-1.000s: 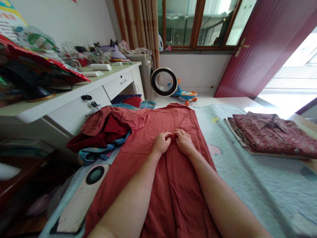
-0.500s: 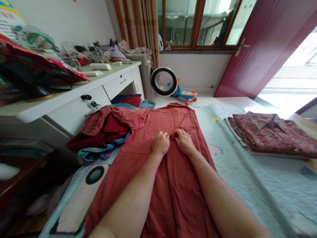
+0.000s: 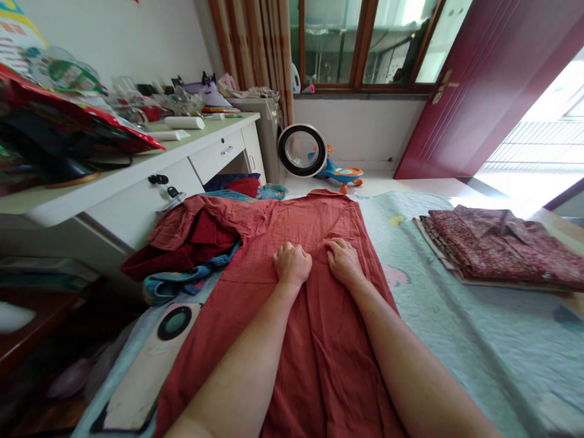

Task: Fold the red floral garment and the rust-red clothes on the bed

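Note:
A brick-red shirt (image 3: 255, 310) lies spread on the pale blue bedding, its collar end away from me and one sleeve bunched to the left. My left hand (image 3: 292, 264) rests on the middle of the shirt with fingers curled down onto the cloth. To its right, my right hand (image 3: 344, 260) also has bent fingers closed on the fabric, by a seam on the upper part. The fingertips of both hands are partly hidden. A crease runs down the cloth between my forearms.
Folded patterned clothes (image 3: 506, 246) lie on the bedding (image 3: 438, 328) at the right. Dark red and blue clothes (image 3: 191, 280) are heaped at the left, beside a white desk (image 3: 137, 213). Past the bed are a washing machine's open round door (image 3: 302, 150) and a blue ride-on toy (image 3: 342, 173).
My hands have moved slightly apart on the shirt, the left one shifting a little to the left and the right one a little to the right. The shirt stays in place.

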Tool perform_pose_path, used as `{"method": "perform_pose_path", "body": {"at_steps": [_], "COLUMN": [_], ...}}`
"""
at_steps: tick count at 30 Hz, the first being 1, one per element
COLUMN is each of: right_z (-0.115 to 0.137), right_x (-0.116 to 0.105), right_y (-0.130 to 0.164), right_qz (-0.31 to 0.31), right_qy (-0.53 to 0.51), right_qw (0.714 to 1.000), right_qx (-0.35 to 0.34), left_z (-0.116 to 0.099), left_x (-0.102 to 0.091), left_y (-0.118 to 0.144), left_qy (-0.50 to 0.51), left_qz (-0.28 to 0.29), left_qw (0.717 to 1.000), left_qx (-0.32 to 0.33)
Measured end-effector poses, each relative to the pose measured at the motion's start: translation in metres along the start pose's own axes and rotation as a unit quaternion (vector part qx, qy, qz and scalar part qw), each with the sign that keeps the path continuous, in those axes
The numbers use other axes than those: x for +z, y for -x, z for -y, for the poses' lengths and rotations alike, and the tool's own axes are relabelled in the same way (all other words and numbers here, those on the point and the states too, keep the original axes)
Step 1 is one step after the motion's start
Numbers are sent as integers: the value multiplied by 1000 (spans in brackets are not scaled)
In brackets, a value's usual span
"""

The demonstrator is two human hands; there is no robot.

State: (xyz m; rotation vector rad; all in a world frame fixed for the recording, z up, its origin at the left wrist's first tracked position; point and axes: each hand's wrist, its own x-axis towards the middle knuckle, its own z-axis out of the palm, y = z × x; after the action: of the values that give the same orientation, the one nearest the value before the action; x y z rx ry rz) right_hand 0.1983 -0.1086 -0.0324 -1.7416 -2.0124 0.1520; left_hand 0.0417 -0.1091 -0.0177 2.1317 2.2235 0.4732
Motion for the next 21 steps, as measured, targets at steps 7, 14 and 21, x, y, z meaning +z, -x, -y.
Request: {"method": "perform_pose_path", "body": {"at_steps": [7,14,21], "right_z": [-2,-3,0], "right_x": [4,5,2], "right_y": [-3,-2,0], "right_qz": [18,19,28], "right_qy": [27,25,26], "right_qw": [999,1000,999], "right_qx": [4,3,-3], "left_z": [3,5,3], "left_x": [2,4,-1], "left_y": [-8,-4,1], "left_qy": [19,5,34], "left_qz": [62,17,-63], "left_qw": [998,1000,996], "left_qx": [-3,-25,51]}}
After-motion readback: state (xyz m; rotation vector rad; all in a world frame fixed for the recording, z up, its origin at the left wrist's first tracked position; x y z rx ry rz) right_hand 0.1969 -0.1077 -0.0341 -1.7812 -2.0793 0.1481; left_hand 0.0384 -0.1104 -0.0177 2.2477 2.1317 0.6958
